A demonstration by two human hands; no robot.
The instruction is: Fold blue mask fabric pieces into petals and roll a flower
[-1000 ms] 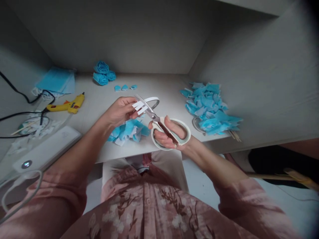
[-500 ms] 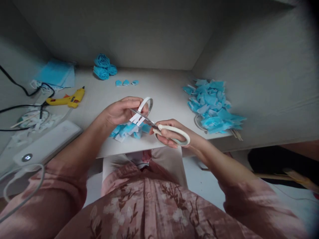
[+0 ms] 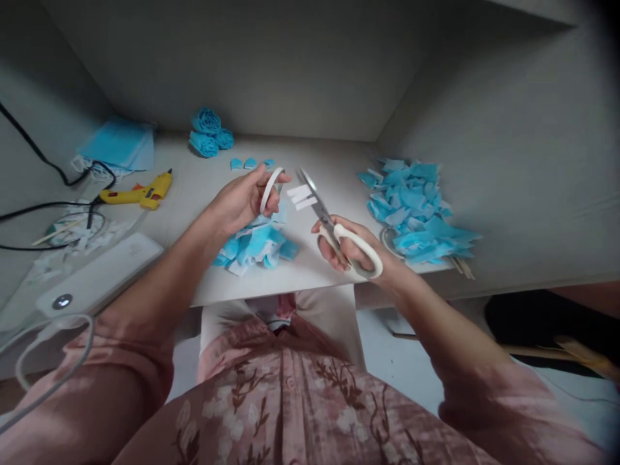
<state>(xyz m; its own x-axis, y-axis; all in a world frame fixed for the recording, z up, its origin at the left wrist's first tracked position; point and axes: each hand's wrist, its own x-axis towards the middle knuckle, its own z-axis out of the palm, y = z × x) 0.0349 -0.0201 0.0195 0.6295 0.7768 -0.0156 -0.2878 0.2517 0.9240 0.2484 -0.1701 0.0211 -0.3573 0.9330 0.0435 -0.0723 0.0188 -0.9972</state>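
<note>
In the head view, my left hand (image 3: 242,201) is closed around a narrow white tape roll (image 3: 267,196), held over the desk with some fingers passing by the ring. My right hand (image 3: 346,248) grips white-handled scissors (image 3: 357,253), blades pointing up and away. Several short white tape strips (image 3: 301,196) cling to the blade side, apart from the roll. Below and between my hands lies a heap of blue and white fabric pieces (image 3: 259,245). The blade tips are blurred.
Three blue fabric roses (image 3: 206,142) and three small blue pieces (image 3: 250,163) sit at the back. A larger blue pile (image 3: 411,200) lies right. Leftward are blue masks (image 3: 116,143), a yellow glue gun (image 3: 140,192), a white power bank (image 3: 99,274) and cables.
The scissors have moved right, away from the tape roll, and turned more upright, carrying the white strips. My left hand has shifted slightly right and up with the roll, uncovering more of the heap.
</note>
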